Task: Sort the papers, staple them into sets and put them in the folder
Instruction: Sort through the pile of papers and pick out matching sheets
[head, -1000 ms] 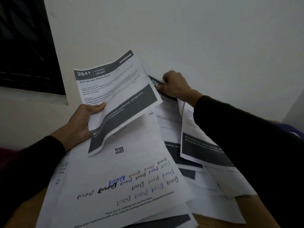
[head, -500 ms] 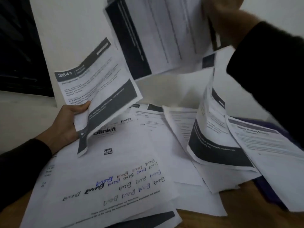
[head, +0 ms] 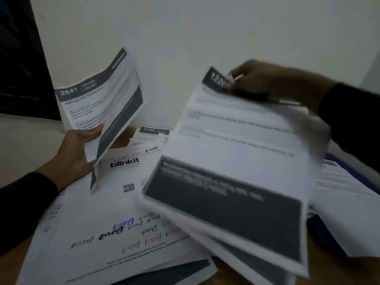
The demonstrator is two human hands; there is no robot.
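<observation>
Head view: the left hand (head: 72, 153) grips the lower left edge of a sheet headed 2641 (head: 98, 103), thumb across its face, and holds it upright and slightly curled above the table (head: 333, 270). The right hand (head: 265, 81) is closed on the top corner of a blurred sheet with a dark band (head: 232, 175), which slants down toward the camera over the pile; at least one more sheet edge shows beneath it, though I cannot tell whether that one is held too. Between and below the hands lies a loose spread of papers (head: 115, 229), topmost a blinkit slip with handwritten scribbles. A purple folder (head: 349, 169) shows under the papers at the right, below the right forearm.
</observation>
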